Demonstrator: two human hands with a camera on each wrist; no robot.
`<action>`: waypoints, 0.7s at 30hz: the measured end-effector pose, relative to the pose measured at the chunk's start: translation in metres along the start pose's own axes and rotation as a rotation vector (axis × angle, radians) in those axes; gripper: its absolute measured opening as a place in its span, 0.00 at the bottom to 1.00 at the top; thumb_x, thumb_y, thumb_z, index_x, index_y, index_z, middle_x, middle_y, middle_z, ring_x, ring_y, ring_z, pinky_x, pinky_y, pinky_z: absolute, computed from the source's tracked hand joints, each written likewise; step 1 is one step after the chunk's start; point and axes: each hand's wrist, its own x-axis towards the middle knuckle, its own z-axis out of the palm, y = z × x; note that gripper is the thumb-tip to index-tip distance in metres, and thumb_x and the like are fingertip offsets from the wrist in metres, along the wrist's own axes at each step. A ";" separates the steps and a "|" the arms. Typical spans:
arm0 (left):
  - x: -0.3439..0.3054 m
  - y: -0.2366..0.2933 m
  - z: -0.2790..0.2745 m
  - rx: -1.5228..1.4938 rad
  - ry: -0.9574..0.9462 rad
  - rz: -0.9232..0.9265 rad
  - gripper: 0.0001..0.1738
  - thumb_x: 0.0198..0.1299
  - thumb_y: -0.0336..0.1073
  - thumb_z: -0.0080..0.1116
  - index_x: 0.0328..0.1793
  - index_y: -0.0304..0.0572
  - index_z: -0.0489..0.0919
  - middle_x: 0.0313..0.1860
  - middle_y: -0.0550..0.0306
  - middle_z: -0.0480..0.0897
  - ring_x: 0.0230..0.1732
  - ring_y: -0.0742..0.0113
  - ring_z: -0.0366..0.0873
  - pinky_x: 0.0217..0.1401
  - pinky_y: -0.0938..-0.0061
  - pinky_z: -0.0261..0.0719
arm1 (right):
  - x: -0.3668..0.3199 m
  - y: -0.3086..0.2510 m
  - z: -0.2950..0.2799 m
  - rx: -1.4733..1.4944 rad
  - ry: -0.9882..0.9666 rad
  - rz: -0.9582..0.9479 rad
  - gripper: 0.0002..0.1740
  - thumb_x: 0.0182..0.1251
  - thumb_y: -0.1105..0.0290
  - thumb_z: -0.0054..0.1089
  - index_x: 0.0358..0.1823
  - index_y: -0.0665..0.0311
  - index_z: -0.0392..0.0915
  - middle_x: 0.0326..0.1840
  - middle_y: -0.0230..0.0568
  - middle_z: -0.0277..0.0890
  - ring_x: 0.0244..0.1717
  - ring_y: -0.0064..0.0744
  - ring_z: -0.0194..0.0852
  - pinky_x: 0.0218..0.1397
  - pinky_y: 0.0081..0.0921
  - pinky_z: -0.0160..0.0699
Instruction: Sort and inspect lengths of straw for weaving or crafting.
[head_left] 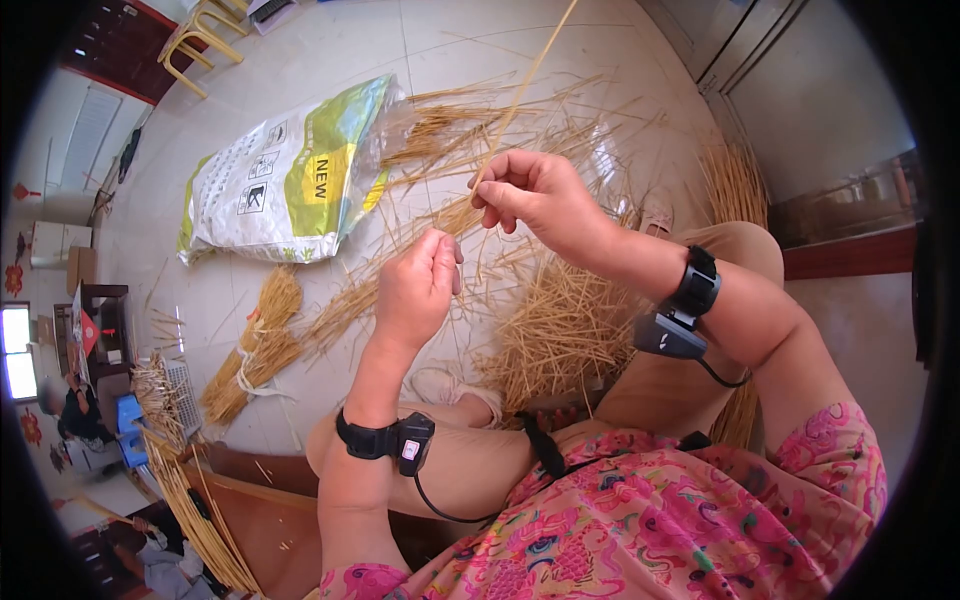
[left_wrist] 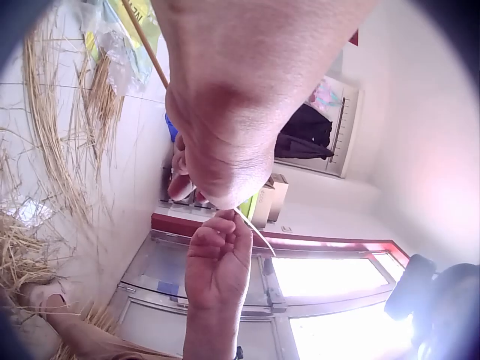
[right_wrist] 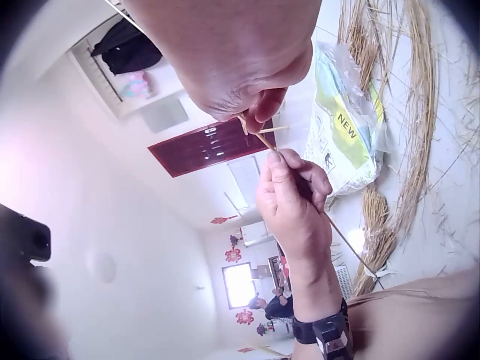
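My right hand (head_left: 535, 200) pinches a long thin straw stalk (head_left: 530, 75) between thumb and fingers; the stalk slants up past the fingertips in the head view. Lower and to its left is my left hand (head_left: 415, 285), its fingers curled in. In the right wrist view a straw (right_wrist: 349, 246) runs through that left hand, with its other end at the right fingertips. A pale straw end (left_wrist: 259, 232) sticks out beside the right fingers in the left wrist view. Below the hands, a loose heap of straw (head_left: 560, 330) lies between the person's feet.
A white and green plastic bag (head_left: 270, 185) lies on the tiled floor with straw at its mouth. Nearer stands a tied straw bundle (head_left: 255, 345). More straw (head_left: 735, 185) leans by the glass door at right. Yellow stools (head_left: 195, 45) stand behind; people sit far left.
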 end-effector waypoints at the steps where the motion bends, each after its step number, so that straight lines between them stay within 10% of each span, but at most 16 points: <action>1: 0.000 0.001 -0.001 0.006 -0.005 0.002 0.13 0.68 0.36 0.44 0.30 0.40 0.73 0.13 0.58 0.74 0.15 0.66 0.75 0.21 0.72 0.70 | -0.001 -0.002 0.000 0.006 0.000 -0.002 0.06 0.66 0.71 0.55 0.36 0.66 0.75 0.30 0.32 0.77 0.27 0.16 0.73 0.29 0.14 0.70; 11: -0.002 0.006 -0.006 -0.090 -0.120 0.024 0.15 0.69 0.34 0.42 0.29 0.36 0.70 0.14 0.60 0.72 0.15 0.76 0.70 0.20 0.80 0.66 | 0.001 0.007 -0.002 0.276 -0.040 0.091 0.07 0.65 0.70 0.53 0.31 0.65 0.72 0.27 0.33 0.74 0.27 0.19 0.74 0.29 0.17 0.72; 21: 0.001 0.000 0.004 0.066 0.097 0.141 0.09 0.67 0.34 0.47 0.34 0.41 0.73 0.14 0.57 0.75 0.17 0.62 0.76 0.22 0.71 0.71 | -0.003 0.001 0.004 0.464 0.041 0.201 0.06 0.67 0.71 0.48 0.34 0.66 0.69 0.31 0.38 0.74 0.31 0.25 0.78 0.33 0.20 0.77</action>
